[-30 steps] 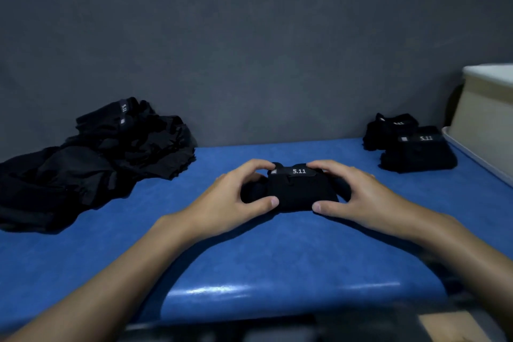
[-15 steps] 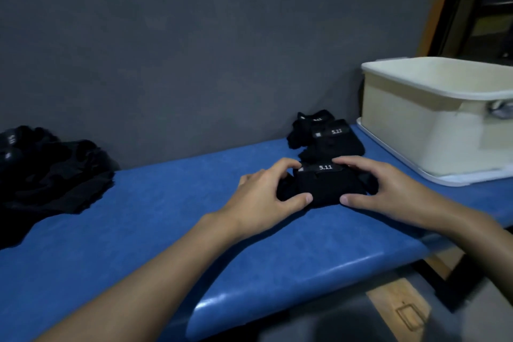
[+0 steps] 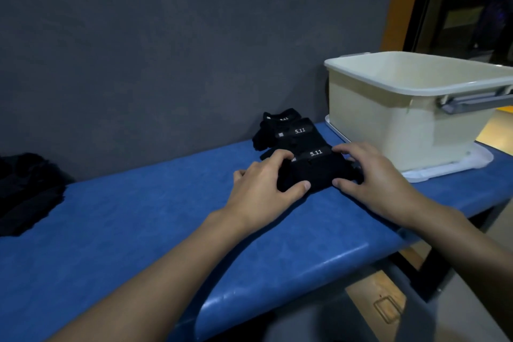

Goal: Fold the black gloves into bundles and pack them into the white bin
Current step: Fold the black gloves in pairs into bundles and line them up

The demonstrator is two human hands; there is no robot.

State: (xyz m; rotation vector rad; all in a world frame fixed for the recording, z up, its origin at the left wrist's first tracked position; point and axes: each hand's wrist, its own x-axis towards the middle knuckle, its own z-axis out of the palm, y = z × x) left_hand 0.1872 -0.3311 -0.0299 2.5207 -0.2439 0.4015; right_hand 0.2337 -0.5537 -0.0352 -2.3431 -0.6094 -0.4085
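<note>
Blue padded bench (image 3: 138,230) against grey wall (image 3: 166,36), white bin (image 3: 402,125) at right.

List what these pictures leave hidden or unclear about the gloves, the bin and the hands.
- White bin, head view: its floor is hidden by the near wall, so any contents are unknown; its right end is cut off by the frame edge.
- Rear bundle: mostly hidden behind the middle bundle.
- Glove pile: cut off at the left edge, too dark to count.
- Held bundle: its ends are covered by the left hand and right hand.
</note>
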